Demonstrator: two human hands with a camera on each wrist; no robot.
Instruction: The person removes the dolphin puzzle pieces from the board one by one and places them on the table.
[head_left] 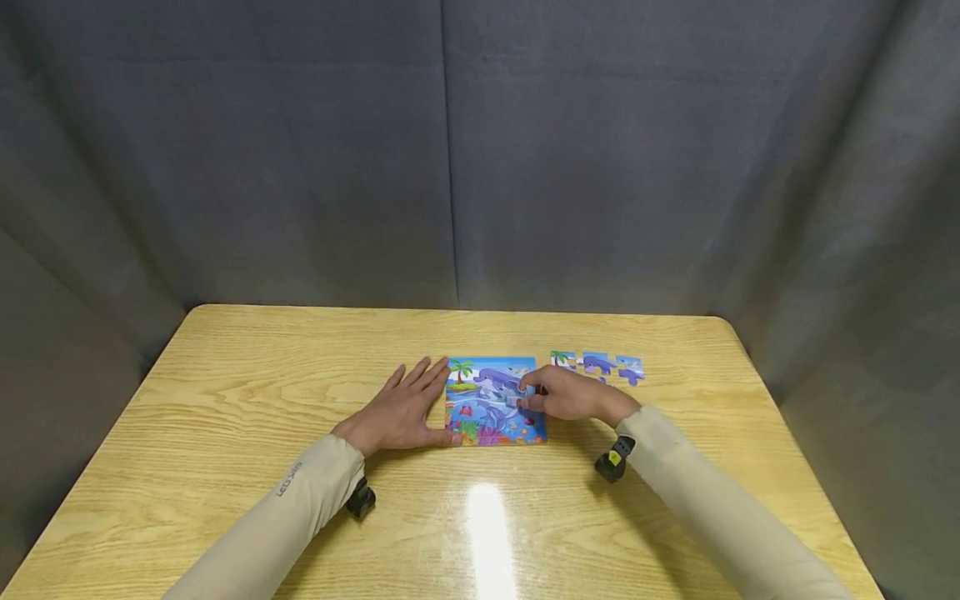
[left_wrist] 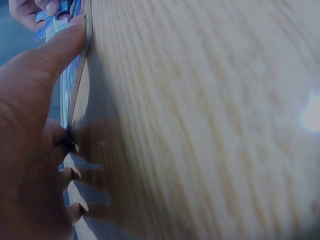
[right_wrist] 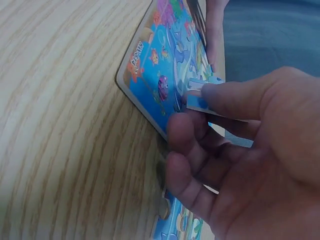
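While the right hand's grip [head_left: 570, 393] is closed to a pinch, a jigsaw piece [right_wrist: 197, 102] with blue and pale print sits between its thumb and fingers, above the right part of a dolphin jigsaw puzzle [head_left: 486, 408]; whether the piece touches the surface below cannot be told. The puzzle extends leftward from this grip and shows a palm tree, dolphins, a red crab and coral.

At the puzzle's opposite side, the left hand's grip [head_left: 408, 408] is spread wide and holds nothing, its fingertips at the left edge and its thumb resting on the near left corner.

Beyond the right grip and slightly to its right lie loose pieces: a palm-tree piece [head_left: 558, 359], a dolphin piece [head_left: 597, 363] and a blue-and-purple piece [head_left: 631, 369]. Part of another shows just behind the hand.

Below each grip, on the near side, a black wrist camera [head_left: 611, 461] projects from a beige sleeve [head_left: 720, 492]; dark lettering marks the left one. Wood-grained tabletop [head_left: 225, 375] surrounds both grips, and a grey curtain [head_left: 337, 150] hangs beyond them.
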